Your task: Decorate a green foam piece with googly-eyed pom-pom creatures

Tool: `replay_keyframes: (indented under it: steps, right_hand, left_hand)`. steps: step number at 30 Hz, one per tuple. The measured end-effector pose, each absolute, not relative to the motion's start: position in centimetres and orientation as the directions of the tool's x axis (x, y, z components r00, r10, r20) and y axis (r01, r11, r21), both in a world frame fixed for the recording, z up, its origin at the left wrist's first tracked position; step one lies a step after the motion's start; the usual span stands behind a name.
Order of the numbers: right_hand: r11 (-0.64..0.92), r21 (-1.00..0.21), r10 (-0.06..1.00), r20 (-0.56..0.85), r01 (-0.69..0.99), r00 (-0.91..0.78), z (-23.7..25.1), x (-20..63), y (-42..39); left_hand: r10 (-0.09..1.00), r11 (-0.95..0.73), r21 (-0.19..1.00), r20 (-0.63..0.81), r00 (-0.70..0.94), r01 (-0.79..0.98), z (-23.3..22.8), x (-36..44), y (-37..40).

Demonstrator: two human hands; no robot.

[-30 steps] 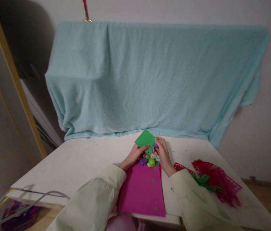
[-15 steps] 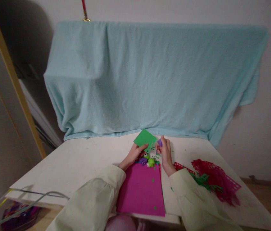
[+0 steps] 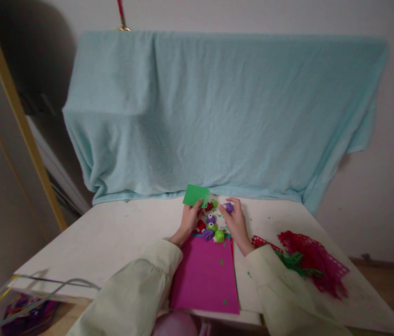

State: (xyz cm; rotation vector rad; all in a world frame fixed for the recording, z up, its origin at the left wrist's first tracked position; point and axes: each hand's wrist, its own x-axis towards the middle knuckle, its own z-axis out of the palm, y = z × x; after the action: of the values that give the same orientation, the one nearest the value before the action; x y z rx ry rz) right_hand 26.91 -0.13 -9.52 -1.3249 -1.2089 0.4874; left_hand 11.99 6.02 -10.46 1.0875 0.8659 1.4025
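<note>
My left hand (image 3: 190, 217) pinches a green sheet of paper (image 3: 194, 195) between thumb and fingers, above the table. A row of small punched holes runs along the sheet's right edge. My right hand (image 3: 236, 222) has its thumb and fingers around a small purple paper punch (image 3: 229, 207). Between the hands stand more little punches with eyes: a purple one (image 3: 211, 218), a green one (image 3: 219, 236), a red one (image 3: 201, 226) and several others. Tiny green paper bits are scattered among them.
A stack of coloured paper with a magenta sheet (image 3: 205, 280) on top lies before me. Red and green perforated paper scraps (image 3: 317, 261) are heaped at the right. A light blue towel (image 3: 224, 116) hangs behind the white table (image 3: 113, 233). A wire basket (image 3: 29, 298) stands lower left.
The green sheet has moved left and turned, with its punched edge now facing right. My right hand has shifted slightly left and its fingers have loosened from a fist, leaving the purple punch more visible.
</note>
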Motion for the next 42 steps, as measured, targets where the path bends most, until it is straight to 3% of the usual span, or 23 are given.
replay_keyframes:
  steps: [7,11,26,31,35,42]
  right_hand:
    - [0.174,-0.747,0.882,0.408,0.642,0.236,-10.6,26.6,-0.2]
    - [0.205,-0.623,0.867,0.474,0.755,0.155,-10.9,26.7,0.0]
    - [0.232,-0.674,0.89,0.437,0.702,0.126,-11.7,27.1,0.6]
    - [0.26,-0.709,0.876,0.458,0.655,0.148,-11.0,26.8,0.3]
    - [0.271,-0.671,0.836,0.52,0.691,0.177,-9.7,26.4,-0.4]
    - [0.358,-0.588,0.869,0.495,0.725,-0.027,-8.8,25.6,-1.2]
  left_hand:
    - [0.985,-0.144,0.953,0.165,0.058,-0.266,-10.7,11.8,5.9]
    - [0.985,-0.124,0.953,0.151,0.08,-0.275,-10.6,11.9,5.8]
    - [0.984,-0.134,0.979,0.15,0.097,-0.152,-10.7,11.9,5.8]
    - [0.978,-0.141,0.987,0.151,0.142,-0.083,-9.9,11.9,5.3]
    - [0.98,-0.146,0.987,0.153,0.13,-0.064,-9.7,11.9,5.2]
    - [0.979,-0.168,0.983,0.175,0.103,-0.079,-10.5,11.8,5.7]
